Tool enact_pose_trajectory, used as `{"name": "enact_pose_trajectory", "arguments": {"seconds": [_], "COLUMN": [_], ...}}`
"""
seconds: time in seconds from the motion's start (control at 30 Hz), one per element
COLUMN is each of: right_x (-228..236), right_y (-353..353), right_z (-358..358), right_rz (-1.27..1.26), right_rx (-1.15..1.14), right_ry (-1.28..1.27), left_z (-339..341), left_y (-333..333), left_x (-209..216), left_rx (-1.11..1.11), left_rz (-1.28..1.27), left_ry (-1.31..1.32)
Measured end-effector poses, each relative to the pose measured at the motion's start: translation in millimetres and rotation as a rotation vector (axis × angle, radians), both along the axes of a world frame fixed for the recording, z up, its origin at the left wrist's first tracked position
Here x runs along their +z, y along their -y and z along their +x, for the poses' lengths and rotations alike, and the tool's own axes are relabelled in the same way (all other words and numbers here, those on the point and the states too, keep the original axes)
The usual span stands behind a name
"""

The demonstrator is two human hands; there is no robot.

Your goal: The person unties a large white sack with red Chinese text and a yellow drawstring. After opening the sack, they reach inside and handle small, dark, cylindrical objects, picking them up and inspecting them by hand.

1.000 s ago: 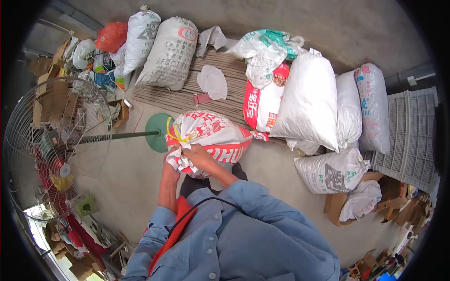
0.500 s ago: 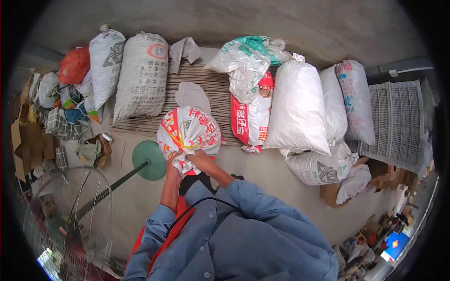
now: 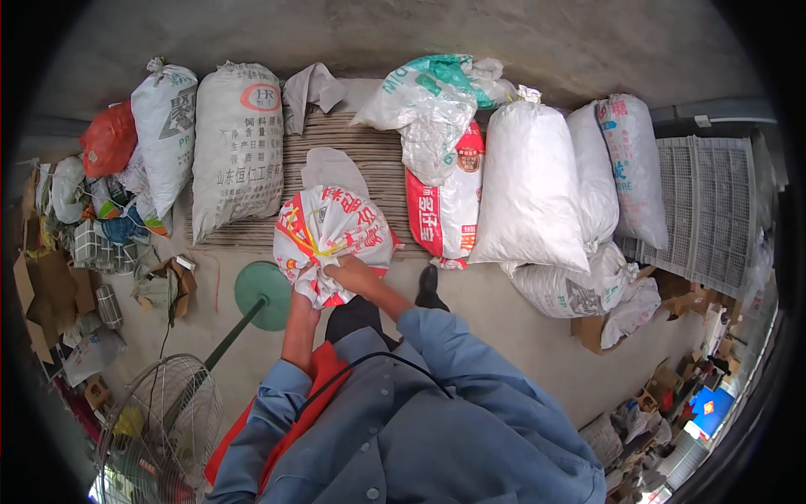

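Observation:
A full white sack (image 3: 357, 220) with red print stands in front of me, its mouth gathered toward my body. Yellow string (image 3: 309, 239) shows around the gathered part. My right hand (image 3: 353, 274) is closed on the bunched neck from the right. Below it on the left, my left hand (image 3: 303, 306) grips the same neck, its fingers mostly hidden by the folds. A grey cloth piece (image 3: 334, 168) lies just beyond the sack on the slatted platform (image 3: 336, 134).
Filled sacks line the wall: a beige one (image 3: 239, 160) at left, a large white one (image 3: 531, 185) at right. A standing fan (image 3: 159, 420) with a green round base (image 3: 260, 294) is at my left. Wire mesh panels (image 3: 701, 210) lean far right.
The sack has shifted slightly left and tilted, with both hands still on its neck. My right foot now shows beside it. The whole view has turned a little.

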State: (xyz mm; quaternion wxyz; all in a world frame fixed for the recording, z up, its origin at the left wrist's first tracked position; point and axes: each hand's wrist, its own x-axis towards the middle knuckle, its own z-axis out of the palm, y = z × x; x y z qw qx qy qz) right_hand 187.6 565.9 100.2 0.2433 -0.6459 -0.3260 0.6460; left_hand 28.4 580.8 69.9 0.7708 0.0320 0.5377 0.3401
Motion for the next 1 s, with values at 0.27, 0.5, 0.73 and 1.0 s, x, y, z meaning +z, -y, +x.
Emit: {"name": "enact_pose_trajectory", "arguments": {"seconds": [0.27, 0.5, 0.73, 1.0], "right_x": [-12, 21, 33, 77], "right_y": [51, 51, 9, -72], "right_z": [-56, -75, -24, 34], "right_rz": [-0.117, -0.259, -0.106, 0.021], "right_rx": [0.068, 0.107, -0.073, -0.208], "right_ry": [-0.150, -0.039, -0.141, -0.189], "left_z": [-69, -103, -22, 51], "left_y": [48, 63, 7, -81], "left_x": [-2, -7, 54, 102], "left_rx": [-0.119, -0.161, -0.209, -0.136], "left_rz": [-0.112, -0.215, 0.044, 0.160], "left_ry": [-0.084, -0.020, -0.226, -0.251]}}
